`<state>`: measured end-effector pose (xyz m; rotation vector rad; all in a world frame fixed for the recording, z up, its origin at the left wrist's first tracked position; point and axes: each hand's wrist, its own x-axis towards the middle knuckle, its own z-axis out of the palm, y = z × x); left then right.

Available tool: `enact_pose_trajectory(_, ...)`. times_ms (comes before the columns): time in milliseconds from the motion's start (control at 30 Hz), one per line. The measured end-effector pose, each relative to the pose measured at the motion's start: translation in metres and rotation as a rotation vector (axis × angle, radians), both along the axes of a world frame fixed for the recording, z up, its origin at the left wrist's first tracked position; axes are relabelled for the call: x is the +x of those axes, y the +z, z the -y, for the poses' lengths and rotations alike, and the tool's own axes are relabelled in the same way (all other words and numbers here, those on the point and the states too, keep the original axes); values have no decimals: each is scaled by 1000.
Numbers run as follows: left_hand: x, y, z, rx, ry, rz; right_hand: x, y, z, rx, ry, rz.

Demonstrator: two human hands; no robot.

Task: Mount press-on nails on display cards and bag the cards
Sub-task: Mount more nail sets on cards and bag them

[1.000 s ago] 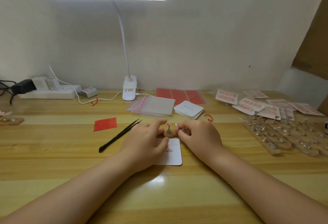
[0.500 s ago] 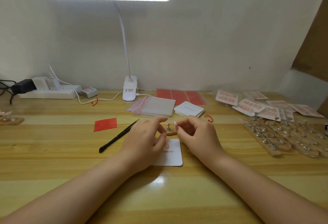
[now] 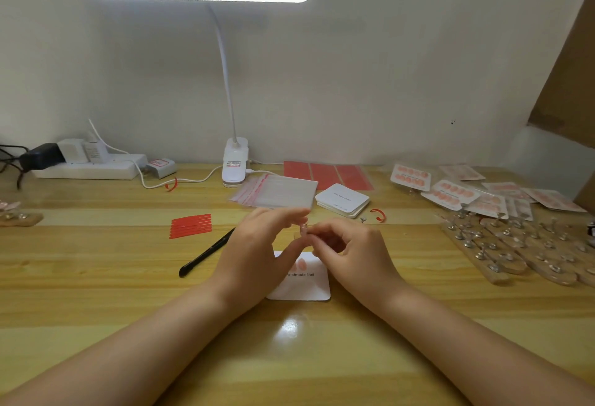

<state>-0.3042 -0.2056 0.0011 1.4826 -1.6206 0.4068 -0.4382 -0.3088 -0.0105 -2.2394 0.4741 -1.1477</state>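
A white display card (image 3: 309, 286) printed "Handmade Nail" lies flat on the wooden table (image 3: 128, 277), with a pink nail (image 3: 301, 264) stuck near its top. My left hand (image 3: 257, 244) hovers over the card's left part, forefinger and thumb apart. My right hand (image 3: 351, 251) is just right of it, its thumb and forefinger pinched on a small pale pink press-on nail (image 3: 303, 229) held above the card between the two hands. The small wooden nail stand seen earlier is hidden.
Black tweezers (image 3: 207, 252) and red strips (image 3: 191, 225) lie to the left. Behind the hands are clear bags (image 3: 277, 195), a stack of blank cards (image 3: 343, 201), red adhesive sheets (image 3: 328, 174) and a lamp base (image 3: 235, 164). Bagged cards (image 3: 450, 193) and wooden pin stands (image 3: 515, 244) crowd the right.
Both hands rose slightly off the small wooden stand. My right fingers now pinch a nail in the air, and my left fingers have spread apart.
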Motion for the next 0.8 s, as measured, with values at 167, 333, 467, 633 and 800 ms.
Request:
enact_pose_trajectory(167,1,2,-1,-7,-5,0,-1,1,0,-10,16,-6)
enact_pose_trajectory(333,-1,3,-2,-16,-6,-39,-2,2,0,2,30,-15)
enact_pose_trajectory(467,-2,3,-2,-24,-8,-86,-2,1,0,13,29,-13)
enact_pose_trajectory(633,-3,4,-2,-36,-21,-150,-2,1,0,32,22,-16)
enact_pose_trajectory(800,-5,4,-1,-47,-16,-189,-2,1,0,40,12,-25)
